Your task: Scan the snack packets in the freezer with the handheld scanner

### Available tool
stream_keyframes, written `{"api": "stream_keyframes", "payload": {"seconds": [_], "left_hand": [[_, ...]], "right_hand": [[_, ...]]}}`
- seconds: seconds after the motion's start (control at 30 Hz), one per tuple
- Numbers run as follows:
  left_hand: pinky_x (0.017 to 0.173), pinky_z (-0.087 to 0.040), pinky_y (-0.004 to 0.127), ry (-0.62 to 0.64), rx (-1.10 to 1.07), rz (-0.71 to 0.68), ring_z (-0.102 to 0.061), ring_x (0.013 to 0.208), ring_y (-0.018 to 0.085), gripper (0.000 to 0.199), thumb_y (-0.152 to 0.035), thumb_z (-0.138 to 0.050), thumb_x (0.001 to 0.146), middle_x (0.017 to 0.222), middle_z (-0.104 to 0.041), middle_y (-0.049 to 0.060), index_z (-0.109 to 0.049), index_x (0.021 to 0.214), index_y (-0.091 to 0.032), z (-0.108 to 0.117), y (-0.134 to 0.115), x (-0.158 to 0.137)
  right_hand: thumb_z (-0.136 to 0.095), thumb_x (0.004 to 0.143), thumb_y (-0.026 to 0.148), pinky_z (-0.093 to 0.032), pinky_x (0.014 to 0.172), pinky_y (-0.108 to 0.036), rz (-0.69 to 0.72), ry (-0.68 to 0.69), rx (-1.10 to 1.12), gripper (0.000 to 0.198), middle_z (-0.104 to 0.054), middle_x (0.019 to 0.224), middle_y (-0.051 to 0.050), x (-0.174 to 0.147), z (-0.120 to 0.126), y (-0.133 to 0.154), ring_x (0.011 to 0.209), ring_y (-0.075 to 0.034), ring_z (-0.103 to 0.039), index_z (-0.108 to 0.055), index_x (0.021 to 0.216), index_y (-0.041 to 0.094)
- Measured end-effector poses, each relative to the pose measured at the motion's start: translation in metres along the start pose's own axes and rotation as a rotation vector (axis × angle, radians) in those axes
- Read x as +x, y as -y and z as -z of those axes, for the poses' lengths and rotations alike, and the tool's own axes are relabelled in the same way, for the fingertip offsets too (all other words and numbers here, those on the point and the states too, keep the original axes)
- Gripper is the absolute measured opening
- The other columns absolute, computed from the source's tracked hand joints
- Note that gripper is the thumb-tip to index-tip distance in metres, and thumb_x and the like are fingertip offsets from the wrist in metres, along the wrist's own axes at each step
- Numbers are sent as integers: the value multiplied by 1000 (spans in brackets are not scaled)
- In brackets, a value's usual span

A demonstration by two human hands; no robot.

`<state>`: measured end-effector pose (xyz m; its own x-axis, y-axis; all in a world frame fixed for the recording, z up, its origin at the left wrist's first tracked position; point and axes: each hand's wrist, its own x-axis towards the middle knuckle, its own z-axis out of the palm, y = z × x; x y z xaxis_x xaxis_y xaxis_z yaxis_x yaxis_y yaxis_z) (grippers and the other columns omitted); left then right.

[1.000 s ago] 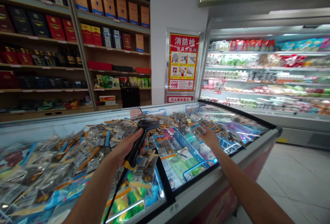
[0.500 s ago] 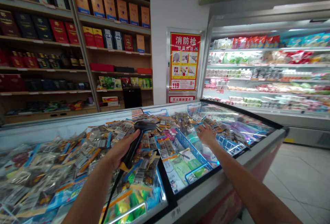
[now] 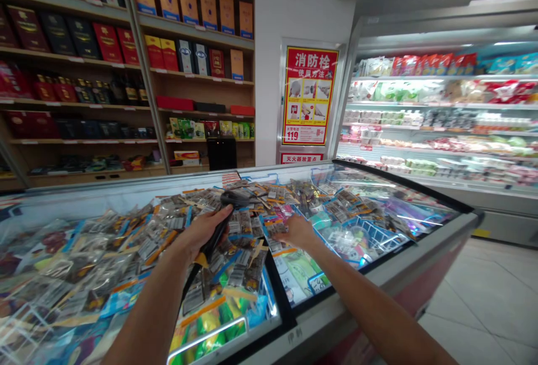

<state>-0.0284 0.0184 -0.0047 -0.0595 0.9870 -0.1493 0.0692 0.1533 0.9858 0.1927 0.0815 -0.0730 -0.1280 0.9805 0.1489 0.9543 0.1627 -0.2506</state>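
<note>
While the left hand (image 3: 205,234) is holding a scanner (image 3: 234,199), the right hand (image 3: 298,231) is reaching over a packet (image 3: 273,227), its grip unclear; many other packets (image 3: 147,246) are lying untouched.

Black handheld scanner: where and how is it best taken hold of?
Probably by its slim handle, from the left: it slopes down-left from the wider head, so wrapping it leaves the head uncovered and avoids the cable at the lower end.

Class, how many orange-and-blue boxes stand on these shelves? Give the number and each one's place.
7 orange-and-blue boxes: six in a row along the upper shelf, and one at the right end of the shelf below. Others may be hidden behind.
</note>
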Motion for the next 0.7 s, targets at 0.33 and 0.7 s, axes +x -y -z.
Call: {"api": "stream_keyframes", "payload": {"seconds": [0.33,0.7], "left_hand": [[38,-39,19,37,-11,36,-49,38,8,40,-55,-60,60,49,-56,-1,-52,63,-16,-9,5,0],[38,-38,18,252,-81,36,-48,41,8,40,-55,-56,65,51,-56,0,-56,64,-14,-23,2,-9]], "right_hand": [[-66,53,51,-36,52,-24,-28,72,122,38,-63,69,-3,-7,3,-15,66,-18,-57,-62,71,19],[-58,57,21,-40,54,-24,-134,-6,764,13,-57,55,2,17,1,-45,57,-13,-54,-62,70,18]]}}
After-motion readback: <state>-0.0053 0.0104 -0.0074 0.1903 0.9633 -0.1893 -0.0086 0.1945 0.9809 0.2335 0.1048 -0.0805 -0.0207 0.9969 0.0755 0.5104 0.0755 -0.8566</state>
